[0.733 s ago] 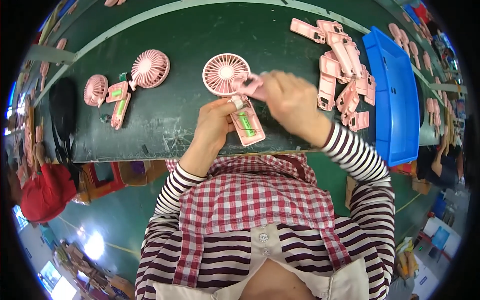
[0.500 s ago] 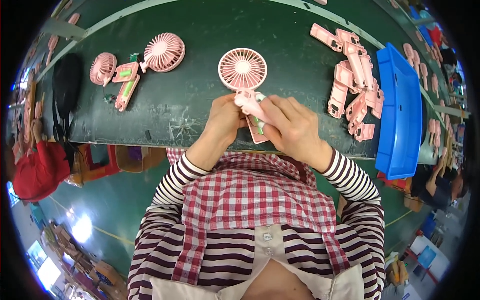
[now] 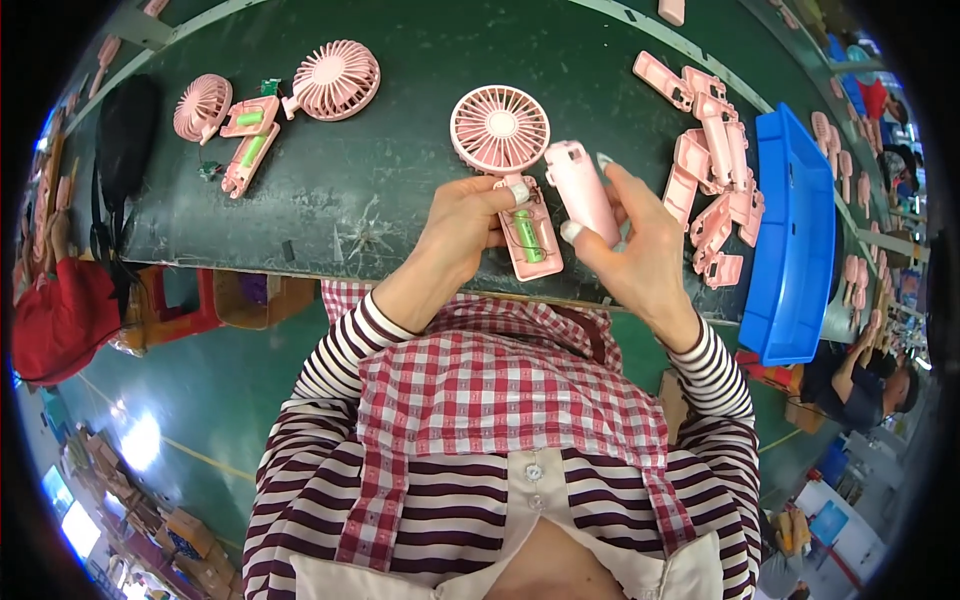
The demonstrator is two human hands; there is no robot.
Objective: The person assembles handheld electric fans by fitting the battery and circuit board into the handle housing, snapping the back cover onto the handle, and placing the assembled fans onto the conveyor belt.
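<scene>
My left hand (image 3: 458, 232) grips a pink handheld fan (image 3: 500, 125) by the top of its opened handle, the thumb pressed near the neck. Inside the handle a green battery cell (image 3: 527, 236) and thin wires show. Just right of it, my right hand (image 3: 640, 240) holds a pink handle cover (image 3: 582, 195), outer side up, between thumb and fingers. The cover is apart from the fan's handle.
On the left lie two more pink fans (image 3: 335, 82) with opened handles, batteries and small green circuit boards. To the right, a pile of pink handle covers (image 3: 715, 150) lies beside a blue tray (image 3: 790, 240). A dark bag (image 3: 128, 150) rests at the far left; co-workers sit at both sides.
My right hand has moved right with the handle cover, which was over the fan's handle. The battery and wires are now uncovered. My left hand keeps hold of the fan.
</scene>
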